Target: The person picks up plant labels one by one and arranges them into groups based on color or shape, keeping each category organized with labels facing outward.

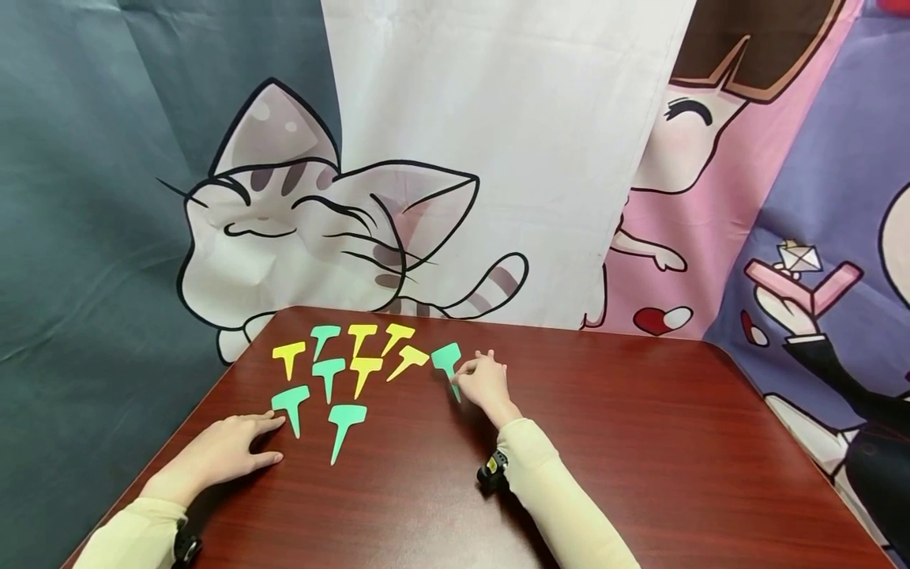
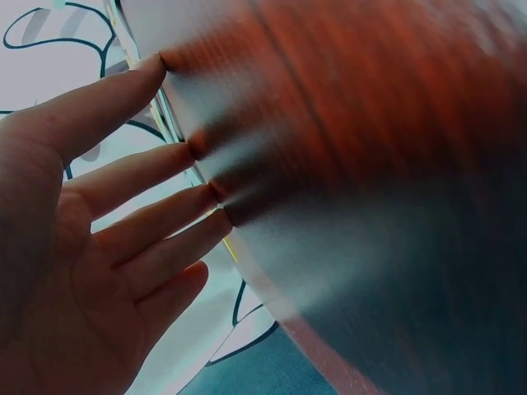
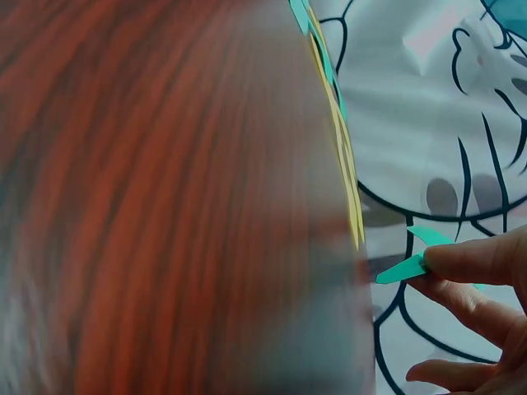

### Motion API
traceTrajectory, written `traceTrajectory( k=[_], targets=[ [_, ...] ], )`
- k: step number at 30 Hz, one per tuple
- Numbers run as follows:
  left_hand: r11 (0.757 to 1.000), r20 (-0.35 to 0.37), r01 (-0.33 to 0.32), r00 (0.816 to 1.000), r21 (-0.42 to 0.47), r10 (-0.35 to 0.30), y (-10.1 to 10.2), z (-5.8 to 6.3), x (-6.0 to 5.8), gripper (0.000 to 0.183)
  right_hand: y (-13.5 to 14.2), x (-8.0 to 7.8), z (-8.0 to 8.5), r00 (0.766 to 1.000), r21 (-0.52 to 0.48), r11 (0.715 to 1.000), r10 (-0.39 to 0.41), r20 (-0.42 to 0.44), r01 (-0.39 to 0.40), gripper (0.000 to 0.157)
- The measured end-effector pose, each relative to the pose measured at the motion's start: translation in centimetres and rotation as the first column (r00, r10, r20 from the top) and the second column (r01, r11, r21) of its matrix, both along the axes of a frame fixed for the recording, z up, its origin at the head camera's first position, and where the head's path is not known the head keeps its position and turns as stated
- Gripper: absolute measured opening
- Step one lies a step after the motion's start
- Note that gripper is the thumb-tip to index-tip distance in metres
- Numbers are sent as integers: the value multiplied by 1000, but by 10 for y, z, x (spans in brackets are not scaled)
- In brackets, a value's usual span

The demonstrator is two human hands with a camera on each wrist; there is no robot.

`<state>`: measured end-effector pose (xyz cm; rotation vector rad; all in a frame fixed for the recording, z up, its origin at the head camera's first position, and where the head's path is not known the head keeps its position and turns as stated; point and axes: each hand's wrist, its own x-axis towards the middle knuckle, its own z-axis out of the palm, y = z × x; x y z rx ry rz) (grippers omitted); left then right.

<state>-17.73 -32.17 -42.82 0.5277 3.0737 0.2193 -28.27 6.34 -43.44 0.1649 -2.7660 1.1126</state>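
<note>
Over the table [image 1: 661, 442], right of the other tags, a green T-shaped tag [image 1: 446, 357] is pinched between thumb and finger of the right hand [image 1: 486, 383]. To its left lie five yellow tags [image 1: 366, 365] and four green tags [image 1: 347, 414]. Left hand [image 1: 231, 446]: grasping nothing, fingers extended, at the left beside one green tag; cannot tell whether fingertips touch it. Far side: cloth backdrop [image 1: 498, 118] printed with a cartoon cat.
</note>
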Motion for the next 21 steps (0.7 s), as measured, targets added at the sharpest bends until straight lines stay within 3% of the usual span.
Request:
traceTrajectory(
  k=[21],
  targets=[
    [1000,-1,2,1000,2,-2,-1,-2,-1,60,57,-8,-6,996,60,996,-72,61,68,21]
  ],
)
